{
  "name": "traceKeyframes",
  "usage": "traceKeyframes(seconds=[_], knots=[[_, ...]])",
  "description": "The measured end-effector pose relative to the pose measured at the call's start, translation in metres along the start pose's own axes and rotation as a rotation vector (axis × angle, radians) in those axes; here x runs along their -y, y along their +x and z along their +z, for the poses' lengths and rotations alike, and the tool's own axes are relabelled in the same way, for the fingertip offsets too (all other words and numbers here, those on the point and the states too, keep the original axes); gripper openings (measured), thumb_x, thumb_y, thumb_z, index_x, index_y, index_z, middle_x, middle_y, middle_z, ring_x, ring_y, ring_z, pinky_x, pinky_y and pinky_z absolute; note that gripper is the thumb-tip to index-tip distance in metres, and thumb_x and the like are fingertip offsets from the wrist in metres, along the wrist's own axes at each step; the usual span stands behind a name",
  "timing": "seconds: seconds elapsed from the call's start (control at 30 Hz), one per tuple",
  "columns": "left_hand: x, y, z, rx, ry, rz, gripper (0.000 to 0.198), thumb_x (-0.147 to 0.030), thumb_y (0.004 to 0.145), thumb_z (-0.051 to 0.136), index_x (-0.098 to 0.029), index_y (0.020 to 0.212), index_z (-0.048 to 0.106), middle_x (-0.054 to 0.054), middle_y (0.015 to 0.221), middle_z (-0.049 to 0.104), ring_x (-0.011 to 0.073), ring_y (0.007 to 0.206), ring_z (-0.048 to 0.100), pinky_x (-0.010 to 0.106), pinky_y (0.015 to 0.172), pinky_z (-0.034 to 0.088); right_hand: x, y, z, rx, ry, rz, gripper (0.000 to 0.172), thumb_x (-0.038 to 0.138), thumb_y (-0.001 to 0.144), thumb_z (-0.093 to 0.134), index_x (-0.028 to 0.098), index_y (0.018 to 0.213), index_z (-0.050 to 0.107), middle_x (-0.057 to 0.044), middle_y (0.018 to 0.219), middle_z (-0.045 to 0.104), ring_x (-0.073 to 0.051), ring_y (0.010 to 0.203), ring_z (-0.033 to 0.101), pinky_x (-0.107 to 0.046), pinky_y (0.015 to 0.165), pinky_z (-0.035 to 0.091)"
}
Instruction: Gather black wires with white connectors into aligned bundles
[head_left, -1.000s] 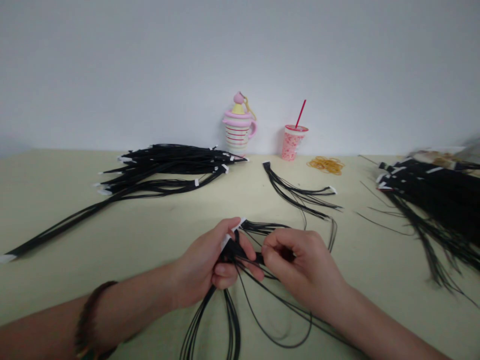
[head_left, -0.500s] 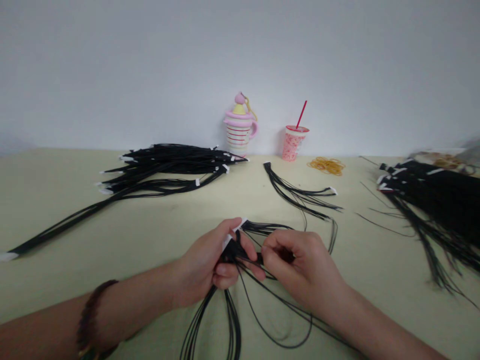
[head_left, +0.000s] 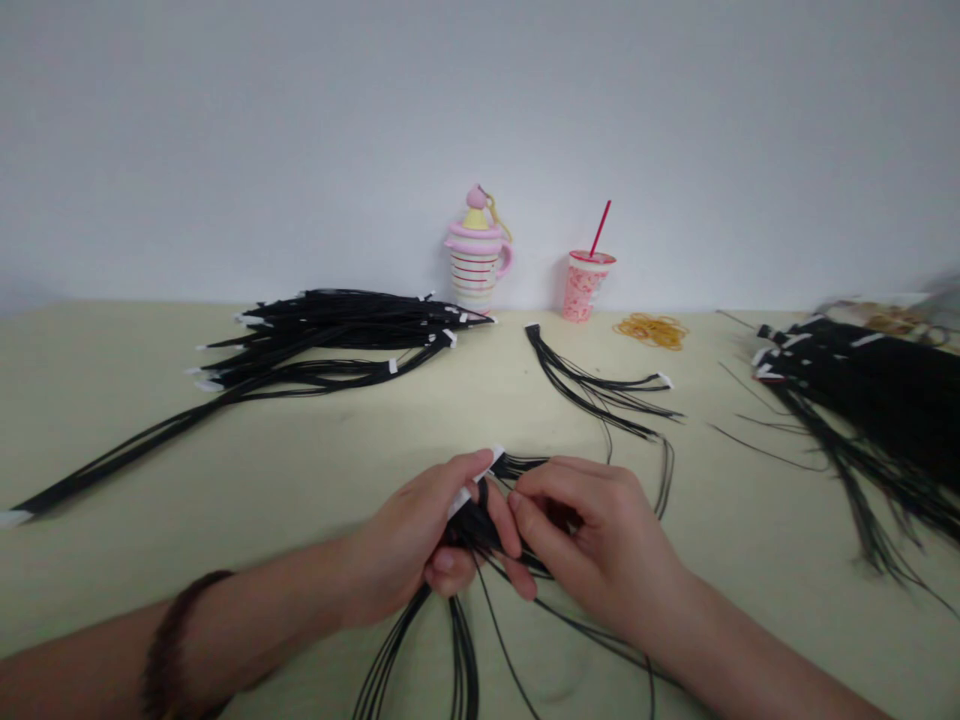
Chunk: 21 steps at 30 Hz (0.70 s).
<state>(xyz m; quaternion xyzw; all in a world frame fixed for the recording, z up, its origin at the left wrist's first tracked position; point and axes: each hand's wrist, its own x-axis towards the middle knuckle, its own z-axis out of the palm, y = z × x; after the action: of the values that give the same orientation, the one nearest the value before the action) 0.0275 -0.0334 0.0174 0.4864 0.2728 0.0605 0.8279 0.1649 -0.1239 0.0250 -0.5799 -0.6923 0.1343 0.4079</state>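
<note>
My left hand (head_left: 450, 525) is closed around a bundle of black wires (head_left: 480, 525) that has white connectors (head_left: 459, 502) by the thumb. Loops of these wires hang below the palm toward the near edge, and more run off to the right beneath my other hand. Just right of the bundle, my right hand (head_left: 592, 530) has its thumb and index finger pinched together close to the left fingertips. What lies in that pinch is hidden.
Behind the hands lies a separate wire harness (head_left: 577, 380). A pile of wire harnesses (head_left: 330, 335) is at back left, another dark pile (head_left: 877, 400) at right. Yellow rubber bands (head_left: 651, 330), a red-strawed cup (head_left: 589, 285) and a striped pink mug (head_left: 475, 265) stand along the wall.
My right hand's pinch has shifted slightly left toward the left fingers. The dark piece seen at its fingertips before is now out of sight. The left hand has tipped a little lower.
</note>
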Motion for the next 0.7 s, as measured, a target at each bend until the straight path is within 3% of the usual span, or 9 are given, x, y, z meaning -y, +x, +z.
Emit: traceKeyframes(seconds=[0.23,0.47,0.57,0.7], knots=[[0.005,0.000,-0.002,0.015,0.050,0.022,0.058,-0.052,0.084,0.031,-0.012,0.056,0.062,0.013,0.055,0.067,0.0048,0.033,0.019,0.021,0.036,0.011,0.002,0.000,0.000,0.004,0.018,0.014,0.021,0.004,0.077,0.051,0.015,0.059,0.053,0.006,0.053,0.047,-0.004,0.051,0.042,-0.016,0.051,0.029],[0.007,-0.003,-0.002,0.041,0.232,0.099,0.061,-0.050,0.088,0.027,-0.011,0.062,0.065,0.011,0.060,0.067,0.0053,0.037,0.027,0.020,0.038,0.020,0.002,0.001,0.005,-0.005,0.079,0.030,0.022,0.005,0.078,0.051,0.014,0.058,0.052,0.005,0.054,0.049,-0.004,0.051,0.041,-0.017,0.051,0.030],[0.008,-0.002,0.001,-0.005,0.145,0.115,0.055,-0.051,0.087,0.030,-0.013,0.066,0.063,0.007,0.062,0.064,0.0046,0.038,0.027,0.019,0.038,0.020,0.001,0.006,0.000,0.042,0.244,0.169,0.023,0.014,0.082,0.050,0.014,0.058,0.053,0.004,0.051,0.049,-0.004,0.047,0.039,-0.018,0.048,0.030],[0.007,0.001,0.002,-0.028,0.047,0.109,0.052,-0.054,0.085,0.031,-0.014,0.074,0.063,0.007,0.065,0.064,0.0035,0.038,0.024,0.019,0.038,0.017,-0.009,0.014,-0.033,0.013,0.880,0.576,0.011,0.026,0.078,0.058,0.015,0.078,0.056,0.008,0.048,0.033,-0.003,0.041,0.026,-0.014,0.038,0.021]])
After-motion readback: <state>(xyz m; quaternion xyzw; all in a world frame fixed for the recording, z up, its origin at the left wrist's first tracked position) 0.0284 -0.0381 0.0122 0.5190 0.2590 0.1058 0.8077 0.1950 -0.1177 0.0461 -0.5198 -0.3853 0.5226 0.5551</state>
